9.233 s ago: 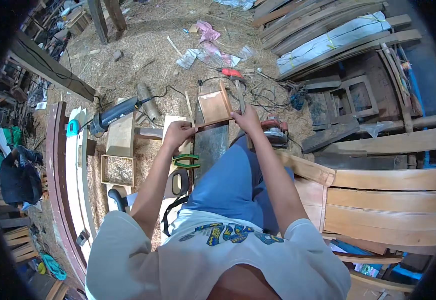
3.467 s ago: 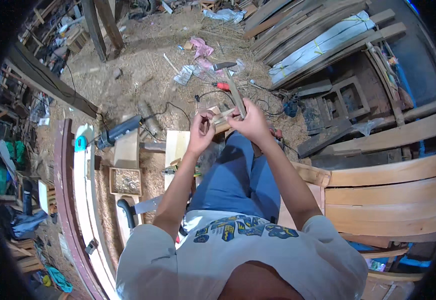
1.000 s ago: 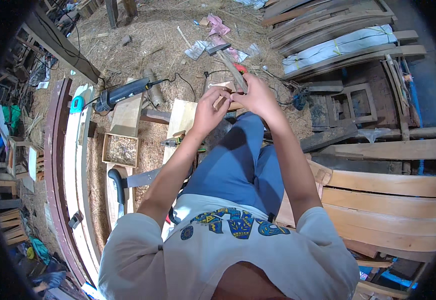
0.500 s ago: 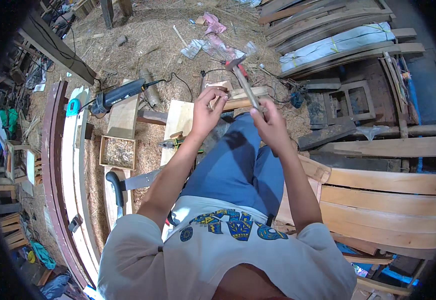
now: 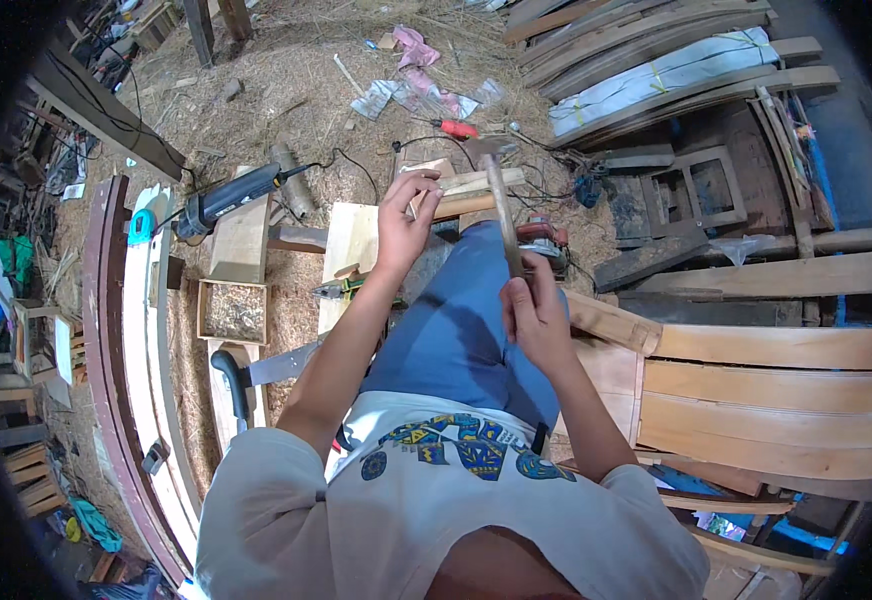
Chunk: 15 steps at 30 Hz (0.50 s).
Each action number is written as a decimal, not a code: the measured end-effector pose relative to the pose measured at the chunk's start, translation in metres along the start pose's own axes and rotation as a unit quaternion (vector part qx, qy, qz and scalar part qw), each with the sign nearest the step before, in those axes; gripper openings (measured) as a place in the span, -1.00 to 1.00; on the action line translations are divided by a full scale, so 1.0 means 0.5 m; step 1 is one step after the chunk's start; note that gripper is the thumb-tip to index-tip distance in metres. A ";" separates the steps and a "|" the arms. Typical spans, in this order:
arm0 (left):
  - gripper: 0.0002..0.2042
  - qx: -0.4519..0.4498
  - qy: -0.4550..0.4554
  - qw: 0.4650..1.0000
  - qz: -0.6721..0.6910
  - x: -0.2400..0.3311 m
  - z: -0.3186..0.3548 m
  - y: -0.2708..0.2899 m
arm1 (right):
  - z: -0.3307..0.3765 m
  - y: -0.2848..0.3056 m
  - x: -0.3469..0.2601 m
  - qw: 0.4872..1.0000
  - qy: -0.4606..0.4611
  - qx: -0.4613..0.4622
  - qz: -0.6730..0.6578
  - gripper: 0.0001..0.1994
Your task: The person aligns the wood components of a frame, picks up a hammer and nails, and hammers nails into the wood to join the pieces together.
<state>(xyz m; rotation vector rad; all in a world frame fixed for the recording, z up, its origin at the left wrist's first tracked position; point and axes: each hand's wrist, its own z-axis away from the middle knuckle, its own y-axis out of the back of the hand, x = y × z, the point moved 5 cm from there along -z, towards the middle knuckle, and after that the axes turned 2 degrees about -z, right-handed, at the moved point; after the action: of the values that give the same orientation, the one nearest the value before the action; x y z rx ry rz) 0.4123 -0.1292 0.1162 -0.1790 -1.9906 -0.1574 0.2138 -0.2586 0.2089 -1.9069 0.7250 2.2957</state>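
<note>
The right hand is wrapped around the lower end of a hammer, whose long wooden handle runs nearly upright in the picture, leaning slightly left toward the top, with its dark head at the far end pointing away from the person, above the knee. The left hand is well apart from the right one, its fingers pinched on the near end of a small pale wooden piece that lies crosswise, its long axis running left to right, resting at the far edge of a light, flat plank; whether something small is pinched between the fingertips cannot be told. The handle is smooth, rounded, brown wood; the small piece looks squared, freshly cut and pale. Both forearms reach out over the person's blue-trousered lap. Left of the plank, a shallow square wooden box holds sawdust, and a dark power tool with a cable lies across a slanted board. The ground is covered in straw-like shavings and dust. To the right, long curved slats of varnished wood lie stacked, and a red-handled screwdriver lies beyond the hammer head on the ground.
</note>
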 end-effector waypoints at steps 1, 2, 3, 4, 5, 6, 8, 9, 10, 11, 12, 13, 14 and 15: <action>-0.95 0.008 -0.004 1.000 -0.001 -0.003 0.001 0.000 | 0.008 -0.011 0.014 0.996 -0.066 -0.021 -0.048 -0.71; -0.95 0.006 -0.006 1.000 0.000 -0.004 0.006 -0.003 | 0.017 -0.020 0.029 0.986 -0.132 -0.043 -0.096 -0.71; -0.95 0.013 0.009 1.000 0.027 -0.007 0.008 -0.003 | 0.015 -0.017 0.038 0.986 -0.128 -0.043 -0.097 -0.71; -0.94 0.019 0.024 0.998 0.054 -0.010 0.008 -0.003 | 0.011 -0.012 0.050 0.991 -0.117 -0.051 -0.030 -0.71; -0.94 0.020 0.021 0.998 0.053 -0.011 0.005 -0.004 | 0.009 -0.008 0.057 0.992 -0.106 -0.058 0.037 -0.70; -0.94 0.020 0.019 0.998 0.052 -0.008 0.005 -0.005 | 0.015 -0.007 0.047 0.994 -0.089 -0.057 0.029 -0.67; -0.94 0.021 0.017 0.998 0.051 -0.004 0.003 -0.003 | 0.021 -0.005 0.043 0.997 -0.055 -0.046 0.038 -0.65; -0.94 0.014 0.021 0.999 0.044 0.002 -0.002 -0.003 | 0.025 -0.003 0.039 0.998 -0.023 -0.035 0.046 -0.63; -0.94 0.007 0.024 0.999 0.037 0.008 -0.005 -0.003 | 0.025 -0.002 0.045 0.998 -0.023 -0.033 0.046 -0.63; -0.94 0.005 0.024 0.999 0.038 0.009 -0.003 -0.002 | 0.022 -0.002 0.061 0.996 -0.052 -0.038 0.054 -0.62; -0.94 0.003 0.018 0.999 0.035 0.007 -0.004 0.001 | 0.019 -0.004 0.068 0.994 -0.080 -0.045 0.062 -0.61; -0.95 0.001 0.012 0.999 0.033 0.005 -0.004 0.003 | 0.018 -0.004 0.068 0.994 -0.079 -0.044 0.062 -0.61; -0.95 0.001 0.011 0.999 0.033 0.002 -0.006 0.003 | 0.018 -0.004 0.065 0.994 -0.068 -0.040 0.080 -0.61; -0.94 0.000 0.015 0.999 0.041 0.002 -0.004 0.002 | 0.020 -0.004 0.057 0.993 -0.059 -0.035 0.099 -0.60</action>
<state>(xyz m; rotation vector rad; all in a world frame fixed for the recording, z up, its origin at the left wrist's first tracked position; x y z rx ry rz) 0.4141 -0.1287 0.1179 -0.2572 -1.9495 -0.1065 0.1991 -0.2598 0.1823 -1.7817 0.8644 2.5586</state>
